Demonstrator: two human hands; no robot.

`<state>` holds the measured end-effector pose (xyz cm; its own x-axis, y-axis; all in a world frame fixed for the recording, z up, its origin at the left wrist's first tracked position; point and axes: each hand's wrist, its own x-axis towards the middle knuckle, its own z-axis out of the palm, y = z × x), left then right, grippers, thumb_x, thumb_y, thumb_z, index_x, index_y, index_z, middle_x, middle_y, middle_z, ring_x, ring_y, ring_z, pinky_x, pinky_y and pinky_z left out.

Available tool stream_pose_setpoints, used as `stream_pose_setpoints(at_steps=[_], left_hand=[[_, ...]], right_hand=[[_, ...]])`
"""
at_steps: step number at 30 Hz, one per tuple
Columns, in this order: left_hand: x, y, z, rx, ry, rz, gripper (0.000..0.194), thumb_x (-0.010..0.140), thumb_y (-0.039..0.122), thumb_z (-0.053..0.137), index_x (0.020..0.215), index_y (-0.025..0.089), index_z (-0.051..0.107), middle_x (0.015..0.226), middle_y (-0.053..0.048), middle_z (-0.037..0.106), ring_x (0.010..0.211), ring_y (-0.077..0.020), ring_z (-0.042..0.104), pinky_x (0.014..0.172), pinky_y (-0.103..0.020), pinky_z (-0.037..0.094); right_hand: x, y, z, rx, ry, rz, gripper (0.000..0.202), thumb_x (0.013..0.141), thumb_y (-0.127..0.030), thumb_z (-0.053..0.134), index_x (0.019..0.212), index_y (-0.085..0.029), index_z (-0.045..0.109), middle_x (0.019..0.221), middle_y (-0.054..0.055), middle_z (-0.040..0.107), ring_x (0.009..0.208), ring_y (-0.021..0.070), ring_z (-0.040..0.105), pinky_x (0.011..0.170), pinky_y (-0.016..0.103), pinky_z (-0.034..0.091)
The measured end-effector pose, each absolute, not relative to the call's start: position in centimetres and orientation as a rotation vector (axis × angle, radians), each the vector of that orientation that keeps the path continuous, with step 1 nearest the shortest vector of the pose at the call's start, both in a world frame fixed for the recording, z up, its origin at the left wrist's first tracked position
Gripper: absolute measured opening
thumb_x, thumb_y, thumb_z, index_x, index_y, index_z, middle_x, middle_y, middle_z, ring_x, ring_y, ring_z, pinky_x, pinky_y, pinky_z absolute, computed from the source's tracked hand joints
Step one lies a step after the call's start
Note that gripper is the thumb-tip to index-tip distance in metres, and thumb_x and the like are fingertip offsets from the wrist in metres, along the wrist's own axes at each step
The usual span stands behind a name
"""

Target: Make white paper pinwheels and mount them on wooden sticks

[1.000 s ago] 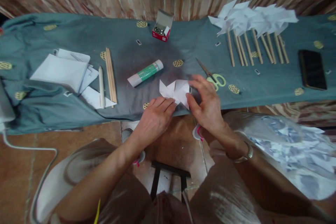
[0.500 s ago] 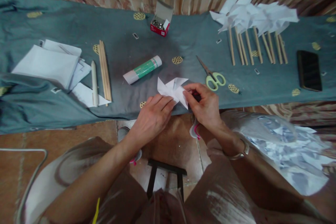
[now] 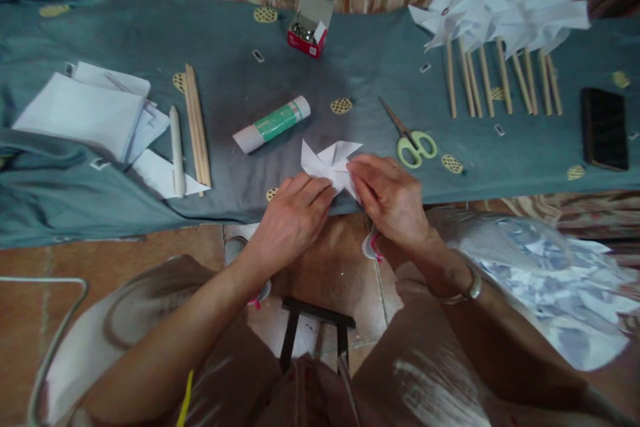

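Note:
A white paper pinwheel (image 3: 327,159) lies at the near edge of the cloth-covered table, between my two hands. My left hand (image 3: 299,208) presses on its lower left part, fingers together and the paper caught under the fingertips. With thumb and forefinger my right hand (image 3: 389,197) pinches the right blade of the pinwheel. Just beyond, a glue stick (image 3: 277,123) with a green label lies tilted. To the right rest scissors (image 3: 413,143) with pale green handles, blades pointing away from me.
Finished pinwheels on sticks (image 3: 500,20) lie at the back right, near a dark phone (image 3: 604,128). An open red box (image 3: 306,37) holds small metal pieces. At left are paper sheets (image 3: 85,113), a white pen-like tool (image 3: 177,150) and wooden sticks (image 3: 197,127). A bag of paper pieces (image 3: 555,287) stands lower right.
The right hand has shifted its fingers slightly up along the pinwheel's right blade. My left hand stays on the paper. The whole view has shifted a little.

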<state>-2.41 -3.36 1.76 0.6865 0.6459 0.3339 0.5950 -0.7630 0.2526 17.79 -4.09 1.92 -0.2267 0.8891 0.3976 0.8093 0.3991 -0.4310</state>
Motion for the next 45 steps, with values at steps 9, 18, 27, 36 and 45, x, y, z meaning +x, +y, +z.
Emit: stream_pose_setpoints(at_steps=[9, 18, 27, 36, 45], left_hand=[[-2.40, -3.37, 1.84, 2.776, 1.040, 0.600, 0.022, 0.100, 0.019, 0.045, 0.111, 0.013, 0.064, 0.111, -0.010, 0.070, 0.093, -0.0224, 0.058, 0.076, -0.035, 0.047], [-2.48, -3.24, 1.75, 2.799, 1.021, 0.622, 0.022, 0.101, 0.019, 0.045, 0.111, 0.013, 0.063, 0.111, -0.010, 0.070, 0.094, -0.0221, 0.058, 0.076, -0.035, 0.045], [-2.42, -3.21, 1.54, 2.783, 1.030, 0.606, 0.024, 0.101, 0.020, 0.042, 0.111, 0.015, 0.063, 0.113, -0.010, 0.069, 0.095, -0.0223, 0.057, 0.078, -0.036, 0.046], [-2.48, -3.13, 1.57, 2.765, 1.020, 0.654, 0.019, 0.098, 0.017, 0.047, 0.110, 0.012, 0.062, 0.122, -0.013, 0.066, 0.095, -0.0236, 0.057, 0.078, -0.037, 0.046], [-2.45, -3.05, 1.53, 2.750, 0.999, 0.638, 0.020, 0.097, 0.018, 0.050, 0.112, 0.012, 0.061, 0.124, -0.013, 0.067, 0.100, -0.0251, 0.057, 0.081, -0.038, 0.047]], right_hand=[[17.78, -4.13, 1.99, -1.447, -2.059, 0.208, 0.024, 0.096, -0.020, 0.050, 0.104, -0.019, 0.073, 0.113, 0.009, 0.075, 0.099, 0.0234, 0.070, 0.093, 0.041, 0.056], [17.81, -3.95, 2.18, -1.470, -2.043, 0.252, 0.022, 0.095, -0.018, 0.051, 0.102, -0.020, 0.071, 0.109, 0.009, 0.075, 0.099, 0.0232, 0.070, 0.094, 0.040, 0.055], [17.91, -3.98, 2.19, -1.474, -2.082, 0.233, 0.022, 0.097, -0.019, 0.048, 0.101, -0.020, 0.070, 0.109, 0.008, 0.075, 0.098, 0.0229, 0.069, 0.091, 0.041, 0.055], [17.93, -4.04, 2.09, -1.460, -2.098, 0.214, 0.022, 0.097, -0.019, 0.049, 0.103, -0.019, 0.070, 0.110, 0.010, 0.075, 0.100, 0.0239, 0.069, 0.091, 0.041, 0.055], [17.95, -4.09, 2.02, -1.442, -2.112, 0.183, 0.022, 0.097, -0.019, 0.048, 0.101, -0.021, 0.070, 0.110, 0.007, 0.075, 0.097, 0.0227, 0.068, 0.091, 0.039, 0.054]])
